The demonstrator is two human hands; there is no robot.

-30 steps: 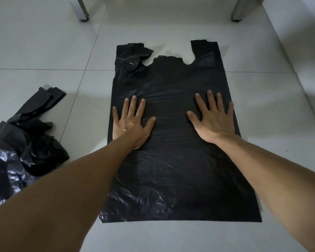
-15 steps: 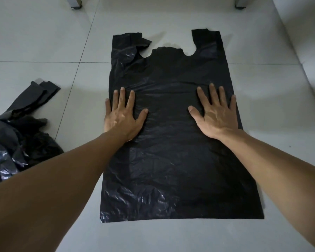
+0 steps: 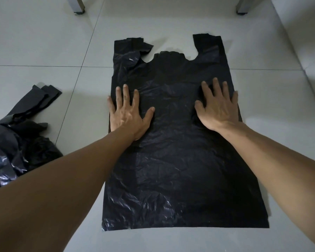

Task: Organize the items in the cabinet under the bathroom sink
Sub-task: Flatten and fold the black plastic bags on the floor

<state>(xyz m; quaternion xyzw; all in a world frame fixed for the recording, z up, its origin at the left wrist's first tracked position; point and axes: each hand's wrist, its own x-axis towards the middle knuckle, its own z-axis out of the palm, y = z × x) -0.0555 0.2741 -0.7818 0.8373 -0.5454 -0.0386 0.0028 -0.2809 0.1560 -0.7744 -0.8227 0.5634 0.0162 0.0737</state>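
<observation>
Far to the left of the left hand (image 3: 128, 113), a heap (image 3: 16, 139) of crumpled black bags lies on the tile floor (image 3: 44, 42), well apart from the hand, its handles pointing up and toward the flat bag. Up and left of that hand, a metal leg (image 3: 78, 5) stands on the floor. The left hand lies flat, fingers straight and spread, palm pressing the left edge of the bag (image 3: 178, 160); its little finger reaches past the edge onto the tile. The bag lies spread flat on the floor, running from beyond both hands' fingertips, where its two handles lie, back beneath the forearms. The left handle is folded and creased. The right hand (image 3: 218, 108) presses flat near the bag's right edge, fingers straight, holding nothing. Up and right of it stands a second leg (image 3: 244, 6), with a pale wall (image 3: 302, 33) rising alongside.
</observation>
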